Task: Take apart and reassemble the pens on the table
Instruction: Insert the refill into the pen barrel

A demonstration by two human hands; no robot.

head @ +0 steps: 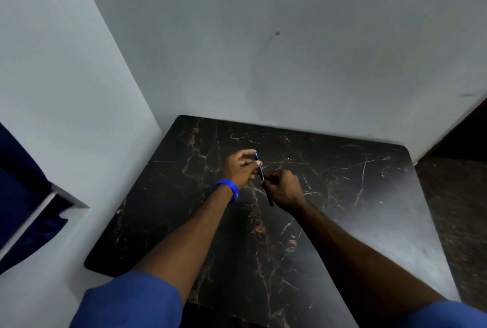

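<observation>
Between the fingertips of both hands, held just above the dark veined marble-look tabletop (342,209), is a slim pen with a black barrel and a blue end (261,173). The left hand (241,166), with a blue wristband (229,190) on its wrist, pinches the upper, blue part, thumb and forefinger curled round it with the other fingers arched above. The right hand (283,190) is closed in a loose fist round the lower black barrel, whose tail pokes out below the palm. The pen runs slantwise, its blue tip beyond the left fingertips and its black end nearer the person. Whether the two halves are being pulled apart or pushed together cannot be told, as the joint is too small and partly hidden by the fingers; it seems to be one pen's separation or rejoining at the joint. The next move likely calls for opposite twisting or a straight pull along the barrel, keeping both grips firm so no small inner part drops. No other pens show on the table
</observation>
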